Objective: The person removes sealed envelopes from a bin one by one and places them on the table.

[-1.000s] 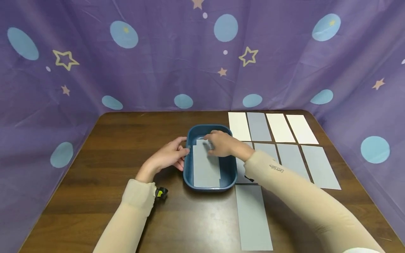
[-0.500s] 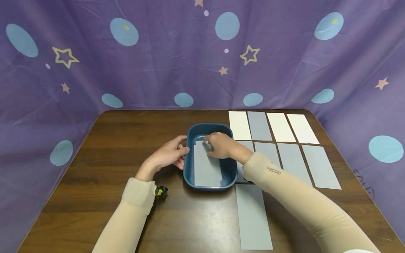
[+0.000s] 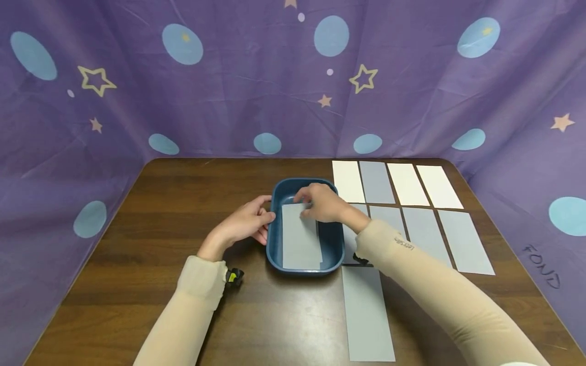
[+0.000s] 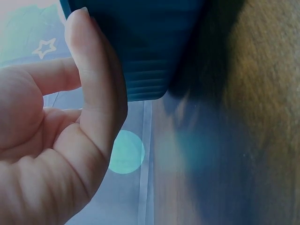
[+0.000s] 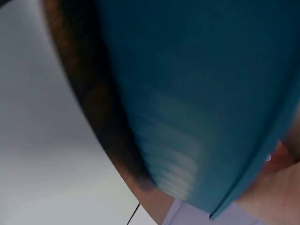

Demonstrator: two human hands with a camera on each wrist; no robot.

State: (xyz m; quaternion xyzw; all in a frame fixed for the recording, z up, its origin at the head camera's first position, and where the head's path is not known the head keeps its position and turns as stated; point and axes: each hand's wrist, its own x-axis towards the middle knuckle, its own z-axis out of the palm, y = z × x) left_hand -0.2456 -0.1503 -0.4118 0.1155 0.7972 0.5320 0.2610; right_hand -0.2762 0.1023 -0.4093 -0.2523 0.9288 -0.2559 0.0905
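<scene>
A dark blue rectangular bin stands in the middle of the table. Inside it lies a stack of light grey strips of card or paper, slightly stepped at the lower right. My left hand holds the bin's left side, its thumb at the rim and its fingers along the outer wall. In the left wrist view the thumb lies against the blue wall. Over the far end of the stack is my right hand, fingers loosely bent and apart from the thumb. Its fingertips are hidden in the right wrist view.
Grey strips and whiter strips lie in rows right of the bin, one partly under the right forearm. Another grey strip lies nearer the front. A purple patterned curtain surrounds the wooden table.
My right hand has lifted slightly from the strips' far end. The stack's stepped upper left corner has become even. My left hand stays at the bin's side.
</scene>
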